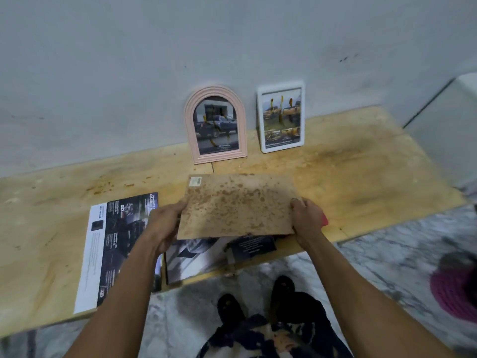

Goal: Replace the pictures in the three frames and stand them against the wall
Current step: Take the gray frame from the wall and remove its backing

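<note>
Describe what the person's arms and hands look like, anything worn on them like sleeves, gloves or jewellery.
Both forearms are bare as far as the picture shows, with no sleeves in sight. The left hand and the right hand wear no gloves, and no watch, bracelet or ring is visible. The fingernails look short and unpainted.

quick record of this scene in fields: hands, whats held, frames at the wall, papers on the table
left hand: left hand grips the left edge of the brown backing board
right hand: right hand grips its right edge
board: stained, held above the wooden table
frames at wall: pink arched frame and white rectangular frame, both upright with pictures in
papers: dark brochure flat at left; more printed sheets under the board
</note>
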The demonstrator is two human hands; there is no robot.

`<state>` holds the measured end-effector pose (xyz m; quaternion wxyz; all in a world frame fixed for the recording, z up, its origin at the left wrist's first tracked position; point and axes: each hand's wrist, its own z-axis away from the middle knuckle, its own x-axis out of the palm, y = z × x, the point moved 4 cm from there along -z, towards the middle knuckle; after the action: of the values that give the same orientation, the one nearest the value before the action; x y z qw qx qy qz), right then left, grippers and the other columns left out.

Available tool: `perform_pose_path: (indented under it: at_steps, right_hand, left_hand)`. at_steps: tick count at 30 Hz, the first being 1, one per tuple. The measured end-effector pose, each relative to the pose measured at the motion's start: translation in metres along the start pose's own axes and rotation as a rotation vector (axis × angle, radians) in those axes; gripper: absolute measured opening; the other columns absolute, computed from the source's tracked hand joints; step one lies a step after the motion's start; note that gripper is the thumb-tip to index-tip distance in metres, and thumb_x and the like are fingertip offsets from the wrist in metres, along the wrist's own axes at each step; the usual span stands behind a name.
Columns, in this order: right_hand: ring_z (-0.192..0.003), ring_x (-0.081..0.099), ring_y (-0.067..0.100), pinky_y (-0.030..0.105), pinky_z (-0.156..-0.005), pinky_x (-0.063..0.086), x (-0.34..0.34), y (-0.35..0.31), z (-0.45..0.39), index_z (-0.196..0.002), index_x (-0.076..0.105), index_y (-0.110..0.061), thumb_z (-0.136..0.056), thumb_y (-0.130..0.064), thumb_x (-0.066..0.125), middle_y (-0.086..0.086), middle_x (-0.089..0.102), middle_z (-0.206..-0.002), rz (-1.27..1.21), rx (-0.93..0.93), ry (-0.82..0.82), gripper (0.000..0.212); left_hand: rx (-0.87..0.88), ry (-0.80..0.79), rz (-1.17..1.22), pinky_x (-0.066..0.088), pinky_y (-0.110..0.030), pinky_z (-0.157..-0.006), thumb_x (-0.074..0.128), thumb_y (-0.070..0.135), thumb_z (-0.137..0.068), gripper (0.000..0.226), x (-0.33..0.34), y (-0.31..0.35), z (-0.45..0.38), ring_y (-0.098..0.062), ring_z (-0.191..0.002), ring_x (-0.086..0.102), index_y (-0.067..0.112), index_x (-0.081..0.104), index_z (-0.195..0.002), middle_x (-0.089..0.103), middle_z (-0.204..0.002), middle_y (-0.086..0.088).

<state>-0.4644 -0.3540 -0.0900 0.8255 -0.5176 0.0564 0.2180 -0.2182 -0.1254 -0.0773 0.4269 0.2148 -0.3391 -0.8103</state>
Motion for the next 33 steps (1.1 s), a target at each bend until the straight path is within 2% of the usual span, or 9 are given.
perform_pose_path:
  at_steps: [2, 5, 9, 16, 20, 25, 29, 31, 33]
  right_hand:
    - [-0.071, 0.056, 0.017, 0.025, -0.047, 0.044, -0.012, -0.002, -0.006, -0.097, 0.062, -0.011, -0.091, -0.018, 0.052, 0.005, 0.06, -0.084, -0.006, -0.01, -0.008, 0.014]
    - [-0.093, 0.061, 0.028, 0.044, -0.07, 0.054, -0.031, -0.001, -0.023, -0.116, 0.06, -0.017, -0.083, -0.034, 0.053, 0.008, 0.063, -0.106, 0.007, 0.002, 0.0, 0.037]
    - [-0.098, 0.059, 0.028, 0.053, -0.083, 0.055, -0.063, -0.004, -0.057, -0.12, 0.046, -0.027, -0.078, -0.044, 0.062, 0.005, 0.058, -0.109, 0.077, 0.049, 0.017, 0.048]
    - [-0.099, 0.056, 0.029, 0.044, -0.083, 0.054, -0.103, -0.018, -0.141, -0.124, 0.052, -0.016, -0.078, -0.032, 0.065, 0.008, 0.054, -0.116, 0.297, 0.034, 0.047, 0.05]
    - [-0.107, 0.055, 0.035, 0.047, -0.092, 0.053, -0.112, -0.022, -0.194, -0.125, 0.057, -0.013, -0.075, -0.036, 0.064, 0.015, 0.044, -0.127, 0.419, 0.041, 0.023, 0.055]
    - [-0.123, 0.045, 0.037, 0.038, -0.105, 0.039, -0.11, -0.033, -0.237, -0.133, 0.052, -0.016, -0.081, -0.031, 0.063, 0.018, 0.043, -0.133, 0.602, 0.042, -0.077, 0.055]
    - [-0.124, 0.041, 0.039, 0.035, -0.103, 0.035, -0.107, -0.037, -0.254, -0.134, 0.048, -0.013, -0.086, -0.028, 0.059, 0.02, 0.042, -0.133, 0.715, 0.017, -0.145, 0.052]
    - [-0.126, 0.039, 0.038, 0.038, -0.104, 0.035, -0.105, -0.038, -0.259, -0.134, 0.048, -0.013, -0.088, -0.025, 0.057, 0.019, 0.04, -0.135, 0.729, 0.006, -0.15, 0.049]
    - [-0.126, 0.038, 0.038, 0.038, -0.103, 0.035, -0.102, -0.039, -0.261, -0.131, 0.05, -0.013, -0.088, -0.022, 0.056, 0.018, 0.039, -0.135, 0.708, -0.006, -0.164, 0.044]
  left_hand:
    - [0.052, -0.008, -0.034, 0.062, -0.043, -0.07, 0.075, 0.006, -0.085, 0.018, 0.02, 0.008, 0.002, -0.029, -0.076, 0.073, -0.004, 0.069, -0.098, 0.074, -0.095, -0.022]
    - [0.105, 0.032, -0.101, 0.059, -0.047, -0.081, 0.081, -0.002, -0.076, 0.016, 0.054, 0.014, 0.002, -0.031, -0.082, 0.072, 0.003, 0.069, -0.086, 0.074, -0.091, -0.019]
    - [0.155, 0.064, -0.184, 0.055, -0.027, -0.056, 0.083, 0.001, -0.075, 0.016, 0.104, 0.021, 0.002, -0.022, -0.068, 0.066, 0.005, 0.068, -0.077, 0.072, -0.079, -0.01]
    - [0.11, 0.12, -0.318, 0.055, -0.024, -0.065, 0.085, 0.013, -0.077, 0.018, 0.191, 0.016, -0.029, -0.012, -0.068, 0.064, 0.016, 0.067, -0.076, 0.072, -0.082, -0.001]
    - [0.066, 0.205, -0.327, 0.059, -0.038, -0.085, 0.088, 0.015, -0.074, 0.054, 0.233, 0.017, -0.043, -0.027, -0.091, 0.069, -0.002, 0.064, -0.119, 0.069, -0.094, -0.008]
    - [0.04, 0.279, -0.407, 0.057, -0.039, -0.09, 0.083, 0.013, -0.077, 0.039, 0.269, 0.017, -0.064, -0.023, -0.091, 0.065, 0.0, 0.069, -0.112, 0.067, -0.097, -0.002]
    - [-0.027, 0.312, -0.411, 0.048, -0.02, -0.064, 0.075, 0.002, -0.079, 0.01, 0.282, 0.017, -0.073, -0.017, -0.077, 0.057, 0.008, 0.069, -0.085, 0.063, -0.079, -0.001]
    - [-0.057, 0.302, -0.387, 0.04, -0.012, -0.043, 0.064, -0.012, -0.08, 0.029, 0.289, 0.015, -0.076, -0.012, -0.062, 0.049, 0.012, 0.058, -0.064, 0.055, -0.063, 0.003]
    - [-0.1, 0.277, -0.39, 0.036, -0.011, -0.039, 0.06, -0.015, -0.079, 0.035, 0.293, 0.011, -0.082, -0.006, -0.054, 0.046, 0.014, 0.055, -0.06, 0.055, -0.052, 0.007]
